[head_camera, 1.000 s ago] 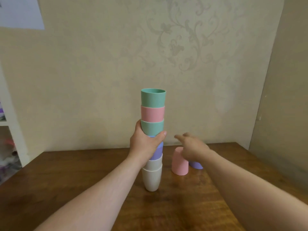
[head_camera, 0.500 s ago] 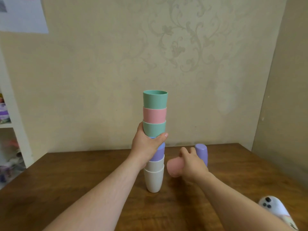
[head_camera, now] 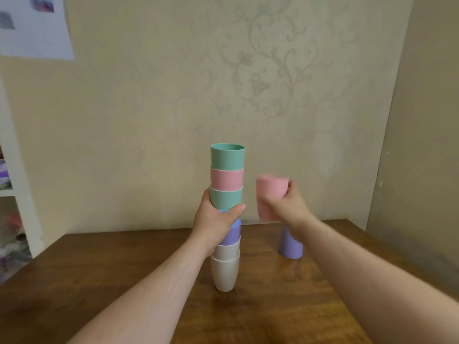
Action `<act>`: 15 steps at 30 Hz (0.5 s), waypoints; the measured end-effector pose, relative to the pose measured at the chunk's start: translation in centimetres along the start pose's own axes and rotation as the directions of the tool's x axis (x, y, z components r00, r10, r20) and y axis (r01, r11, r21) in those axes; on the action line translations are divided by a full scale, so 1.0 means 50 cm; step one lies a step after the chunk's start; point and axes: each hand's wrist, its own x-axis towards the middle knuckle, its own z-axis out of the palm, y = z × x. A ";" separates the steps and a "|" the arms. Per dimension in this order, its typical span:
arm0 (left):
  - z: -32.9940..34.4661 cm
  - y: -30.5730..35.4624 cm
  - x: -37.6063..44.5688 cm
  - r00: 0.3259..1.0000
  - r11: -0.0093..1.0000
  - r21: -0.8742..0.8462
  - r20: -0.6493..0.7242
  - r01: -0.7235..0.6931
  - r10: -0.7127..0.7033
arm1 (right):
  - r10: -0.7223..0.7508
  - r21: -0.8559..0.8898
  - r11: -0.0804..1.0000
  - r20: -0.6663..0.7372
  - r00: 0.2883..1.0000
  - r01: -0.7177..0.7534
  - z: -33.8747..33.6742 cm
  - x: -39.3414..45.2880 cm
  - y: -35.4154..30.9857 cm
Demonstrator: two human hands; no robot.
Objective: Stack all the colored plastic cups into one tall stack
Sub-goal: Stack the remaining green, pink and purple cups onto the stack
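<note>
The stack of cups point(head_camera: 226, 214) stands upright on the desk point(head_camera: 87, 269), mouths up, left hand point(head_camera: 216, 220) wrapped around its middle. The right hand point(head_camera: 285, 207) grips a blurred pink cup point(head_camera: 269, 194) aloft beside it.

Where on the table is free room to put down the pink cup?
The table is bare to the left of the stack, out to its left edge, and also in front of the stack, between the two forearms. It is crowded on the right: the purple cup stands there, with the right hand holding the pink cup above it.
</note>
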 end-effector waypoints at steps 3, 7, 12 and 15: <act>0.001 0.003 0.000 1.000 1.000 -0.010 0.001 0.004 -0.004 | -0.182 0.249 0.946 -0.127 0.975 0.209 0.003 0.023 -0.173; 0.000 0.006 0.001 1.000 1.000 -0.011 0.017 -0.002 0.002 | -0.366 0.283 0.887 -0.053 0.929 0.365 0.012 0.019 -0.323; 0.001 0.004 0.000 1.000 1.000 -0.023 0.003 -0.010 0.010 | -0.375 0.050 0.927 0.191 0.907 0.372 0.065 0.017 -0.332; 0.002 0.002 -0.001 1.000 0.999 -0.031 -0.015 -0.009 0.009 | -0.313 0.022 0.948 0.249 0.917 0.318 0.100 0.020 -0.290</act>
